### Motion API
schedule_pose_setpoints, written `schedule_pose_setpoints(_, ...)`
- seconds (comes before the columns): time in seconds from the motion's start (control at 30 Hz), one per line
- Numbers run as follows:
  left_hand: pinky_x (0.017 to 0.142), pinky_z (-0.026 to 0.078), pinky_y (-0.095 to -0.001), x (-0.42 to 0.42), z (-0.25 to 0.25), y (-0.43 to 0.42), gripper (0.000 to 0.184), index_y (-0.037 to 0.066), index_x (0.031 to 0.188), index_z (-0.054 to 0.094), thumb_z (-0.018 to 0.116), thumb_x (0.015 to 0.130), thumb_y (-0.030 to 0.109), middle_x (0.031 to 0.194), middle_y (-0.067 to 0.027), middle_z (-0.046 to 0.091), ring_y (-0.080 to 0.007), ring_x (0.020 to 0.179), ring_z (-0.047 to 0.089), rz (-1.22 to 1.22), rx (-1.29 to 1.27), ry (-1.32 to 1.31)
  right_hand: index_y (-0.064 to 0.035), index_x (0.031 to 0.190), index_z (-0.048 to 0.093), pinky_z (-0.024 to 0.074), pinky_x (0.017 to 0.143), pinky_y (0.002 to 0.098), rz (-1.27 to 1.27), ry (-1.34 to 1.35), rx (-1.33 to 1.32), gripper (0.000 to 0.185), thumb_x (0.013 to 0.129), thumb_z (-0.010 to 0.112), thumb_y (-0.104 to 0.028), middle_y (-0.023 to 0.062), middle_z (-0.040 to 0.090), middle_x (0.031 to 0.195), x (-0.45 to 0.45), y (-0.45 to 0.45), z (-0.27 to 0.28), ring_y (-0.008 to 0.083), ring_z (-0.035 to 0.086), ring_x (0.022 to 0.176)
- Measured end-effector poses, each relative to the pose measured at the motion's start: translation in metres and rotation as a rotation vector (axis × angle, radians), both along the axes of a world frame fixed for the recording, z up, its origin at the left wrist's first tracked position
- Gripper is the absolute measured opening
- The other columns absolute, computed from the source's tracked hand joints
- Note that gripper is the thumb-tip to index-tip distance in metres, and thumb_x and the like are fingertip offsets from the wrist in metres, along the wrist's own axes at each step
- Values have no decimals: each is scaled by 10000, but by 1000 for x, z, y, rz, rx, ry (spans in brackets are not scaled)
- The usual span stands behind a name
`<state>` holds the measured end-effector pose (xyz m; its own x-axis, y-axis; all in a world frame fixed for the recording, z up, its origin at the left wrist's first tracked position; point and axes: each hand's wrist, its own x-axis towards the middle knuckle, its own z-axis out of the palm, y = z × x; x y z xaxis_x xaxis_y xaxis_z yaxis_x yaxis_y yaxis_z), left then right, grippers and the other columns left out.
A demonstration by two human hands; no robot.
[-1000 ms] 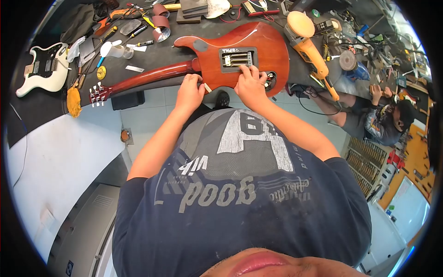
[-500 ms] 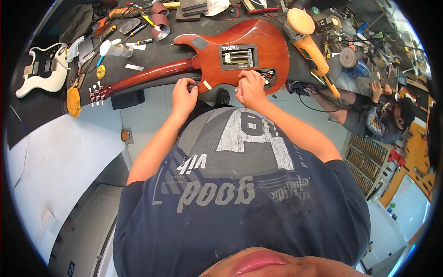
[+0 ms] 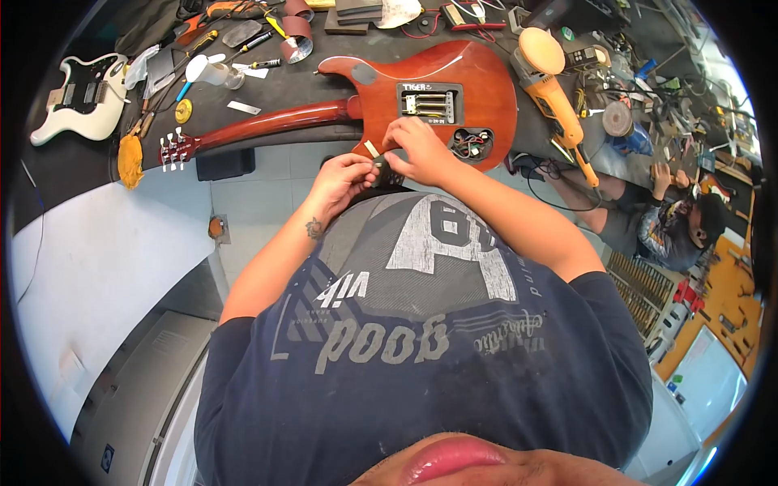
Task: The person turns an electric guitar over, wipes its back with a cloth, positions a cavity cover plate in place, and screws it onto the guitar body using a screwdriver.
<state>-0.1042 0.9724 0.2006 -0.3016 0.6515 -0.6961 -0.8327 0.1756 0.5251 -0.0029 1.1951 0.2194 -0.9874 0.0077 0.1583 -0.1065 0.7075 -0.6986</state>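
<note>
A red-brown guitar (image 3: 478, 89) lies back up on the dark bench, its neck pointing left and two back cavities uncovered, showing springs (image 3: 429, 105) and wiring (image 3: 468, 144). My left hand (image 3: 344, 180) is in front of the guitar's near edge, fingers pinched on a small thing I cannot make out. Close by on the right, my right hand (image 3: 417, 150) is bent over the body's near edge, below the spring cavity, its thumb and forefinger apart near the left fingertips. A short pale strip (image 3: 372, 149) lies on the body between the hands.
A white guitar (image 3: 77, 97) lies at the far left of the bench (image 3: 304, 85). An orange power tool (image 3: 555, 105) stands right of the red-brown guitar. Tools, sanding rolls (image 3: 297, 36) and cables crowd the back. Another person (image 3: 677, 227) works at the right.
My hands have come together at the guitar's near edge. My right hand has moved left from the wiring cavity, and my left fingers have closed. The camera view has shifted slightly.
</note>
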Motion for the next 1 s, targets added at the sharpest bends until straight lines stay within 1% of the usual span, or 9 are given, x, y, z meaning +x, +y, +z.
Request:
schedule_pose_setpoints(0.03,684,545,-263,1,-3,-5,71,27,994,679,722,966,76,895,-63,715,-116,752,650,74,-36,-21,-91,1023,670,446,979,455,-13,-16,82,297,776,803,-188,93,618,1151,-8,1,-3,316,559,1173)
schedule_pose_setpoints(0.13,614,471,-255,-1,-17,-26,114,70,907,637,744,946,82,800,-13,643,-102,669,569,62,-83,52,-103,1070,669,429,981,471,45,-63,244,406,720,840,-218,91,591,1194,-23,-4,-3,315,535,1211)
schedule_pose_setpoints(0.17,626,421,-261,1,-22,-31,148,86,893,606,746,931,57,761,13,568,-94,670,515,62,-114,65,-107,1081,669,421,983,480,81,-76,286,444,696,855,-227,89,579,1217,-29,-5,-1,313,523,1228)
schedule_pose_setpoints(0.23,636,437,-267,2,-36,-39,127,87,904,602,718,945,57,783,-7,598,-101,680,534,73,-151,22,-104,1099,671,407,982,505,128,-73,369,552,620,899,-256,77,554,1245,-35,-11,-2,299,493,1265)
schedule_pose_setpoints(0.37,655,468,-279,4,-56,-40,63,53,1044,628,623,982,43,858,-58,658,-121,705,570,147,-208,-30,-77,1040,690,410,972,513,141,21,502,415,681,833,-227,60,554,1267,-38,-19,-6,287,507,1237)
schedule_pose_setpoints(0.57,693,498,-290,-8,-53,-13,346,-44,1338,574,508,1003,9,956,-90,691,-131,749,590,143,-152,-47,-56,994,716,417,949,526,131,152,556,217,806,678,-158,39,556,1315,-34,-26,-20,276,519,1212)
schedule_pose_setpoints(0.73,655,498,-254,-16,-52,-9,297,-41,1253,638,479,1009,16,916,-43,697,-86,703,576,31,-191,47,-72,984,713,399,962,555,123,160,517,184,817,683,-144,45,555,1313,-33,-27,-26,292,505,1234)
schedule_pose_setpoints(0.93,656,493,-247,-15,-49,-11,287,-42,1238,647,482,1011,19,923,-34,697,-78,703,570,52,-168,35,-113,935,691,353,968,619,60,-51,249,218,770,800,-206,51,559,1312,-31,-23,-14,332,475,1265)
schedule_pose_setpoints(1.0,658,493,-248,-11,-51,-11,290,-46,1244,643,483,1010,17,925,-37,697,-80,702,568,65,-168,24,-103,888,705,361,969,611,-16,-21,338,230,758,828,-248,46,567,1293,-35,-25,-18,323,470,1270)
